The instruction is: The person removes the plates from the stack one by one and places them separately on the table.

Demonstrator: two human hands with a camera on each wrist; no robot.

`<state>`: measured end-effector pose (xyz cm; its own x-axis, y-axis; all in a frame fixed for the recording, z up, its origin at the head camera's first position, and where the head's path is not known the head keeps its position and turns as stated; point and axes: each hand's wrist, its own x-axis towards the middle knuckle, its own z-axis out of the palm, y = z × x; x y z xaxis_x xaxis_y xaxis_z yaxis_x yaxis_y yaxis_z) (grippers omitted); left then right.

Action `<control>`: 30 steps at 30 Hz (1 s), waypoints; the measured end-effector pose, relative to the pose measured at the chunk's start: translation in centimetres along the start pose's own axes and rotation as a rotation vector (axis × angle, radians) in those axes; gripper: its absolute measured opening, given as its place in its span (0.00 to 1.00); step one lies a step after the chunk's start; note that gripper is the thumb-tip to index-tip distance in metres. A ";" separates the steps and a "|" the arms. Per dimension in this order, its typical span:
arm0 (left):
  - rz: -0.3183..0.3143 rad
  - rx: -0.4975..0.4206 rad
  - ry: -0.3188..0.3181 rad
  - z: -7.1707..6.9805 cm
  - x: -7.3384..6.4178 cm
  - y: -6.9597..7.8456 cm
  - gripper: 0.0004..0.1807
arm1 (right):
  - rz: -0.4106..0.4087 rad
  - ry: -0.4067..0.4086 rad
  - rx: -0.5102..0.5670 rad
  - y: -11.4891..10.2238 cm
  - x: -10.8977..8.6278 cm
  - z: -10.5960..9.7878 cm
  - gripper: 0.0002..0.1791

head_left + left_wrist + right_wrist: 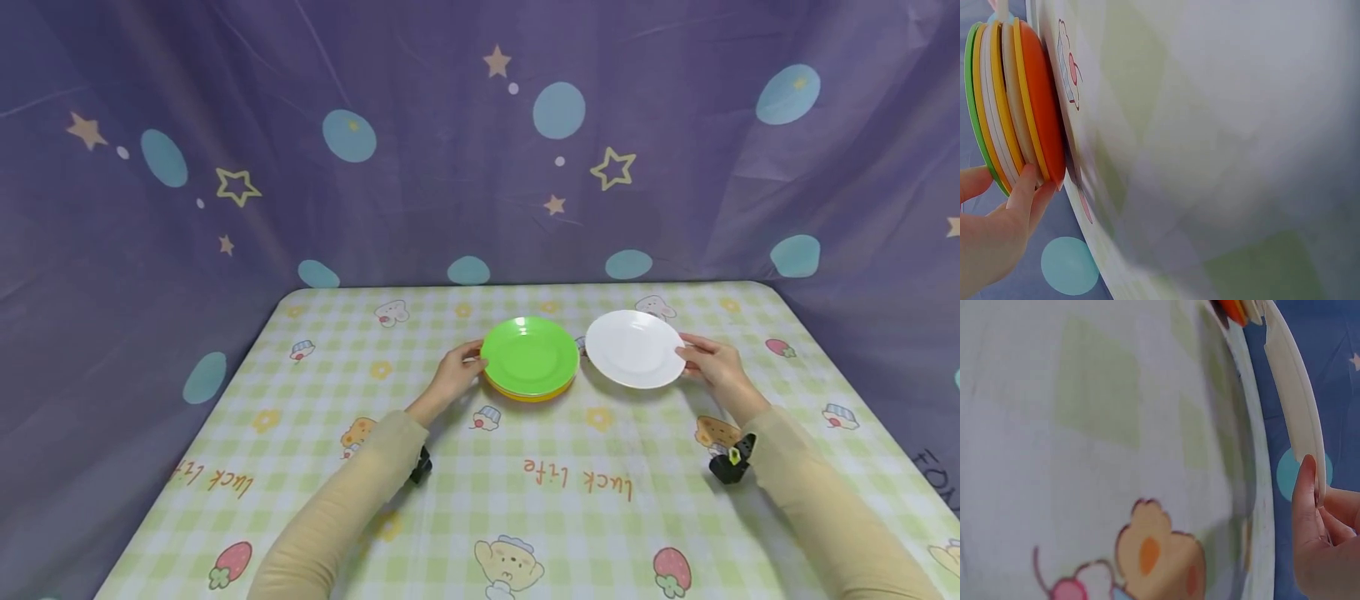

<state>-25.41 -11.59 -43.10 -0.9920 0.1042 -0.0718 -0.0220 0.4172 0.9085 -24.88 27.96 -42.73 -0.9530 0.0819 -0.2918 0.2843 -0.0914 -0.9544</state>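
A stack of plates sits on the table, its top one a green plate [530,356]. In the left wrist view its layered edges show yellow, white and beige, with an orange plate [1044,112] at the bottom. My left hand [452,379] grips the stack's left side, thumb at the green rim and fingers against the lower edges. Right of the stack, a white plate [633,350] is held up off the table, tilted slightly. My right hand [720,372] pinches its right rim between thumb and fingers; the right wrist view shows the plate [1300,394] edge-on.
A green-and-white checked tablecloth [450,517] with printed cartoons covers the table. Behind it hangs a purple curtain [420,217] with stars and blue ovals. Black wrist devices [727,467] are worn under both forearms.
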 end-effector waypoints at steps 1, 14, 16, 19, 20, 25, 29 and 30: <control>0.001 -0.002 0.000 0.0 0.0 0.0 0.25 | 0.008 -0.002 -0.003 0.1 0.1 -0.1 0.34; 0.001 -0.010 0.000 0.0 0.1 -0.2 0.25 | 0.046 -0.030 -0.086 1.2 0.5 -1.3 0.35; 0.004 -0.012 -0.002 0.0 0.1 -0.2 0.25 | 0.053 -0.032 -0.095 1.4 0.7 -1.5 0.35; 0.006 -0.006 -0.003 0.0 0.1 -0.2 0.25 | 0.068 -0.026 -0.118 1.7 0.9 -1.8 0.35; 0.004 -0.003 -0.003 0.0 0.1 -0.2 0.25 | 0.073 -0.023 -0.125 1.8 0.9 -1.8 0.35; 0.008 -0.017 -0.002 0.0 0.0 -0.2 0.24 | 0.074 -0.044 -0.153 2.0 1.0 -2.1 0.35; 0.054 -0.026 -0.002 0.0 0.2 -0.7 0.24 | 0.069 -0.056 -0.163 2.1 1.1 -2.1 0.36; 0.057 -0.027 -0.002 0.0 0.2 -0.8 0.24 | 0.068 -0.058 -0.161 2.2 1.1 -2.1 0.36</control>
<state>-25.62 -11.91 -43.79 -0.9914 0.1293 -0.0202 0.0316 0.3864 0.9218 -25.06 29.94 -45.24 -0.9340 0.0235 -0.3565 0.3573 0.0658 -0.9317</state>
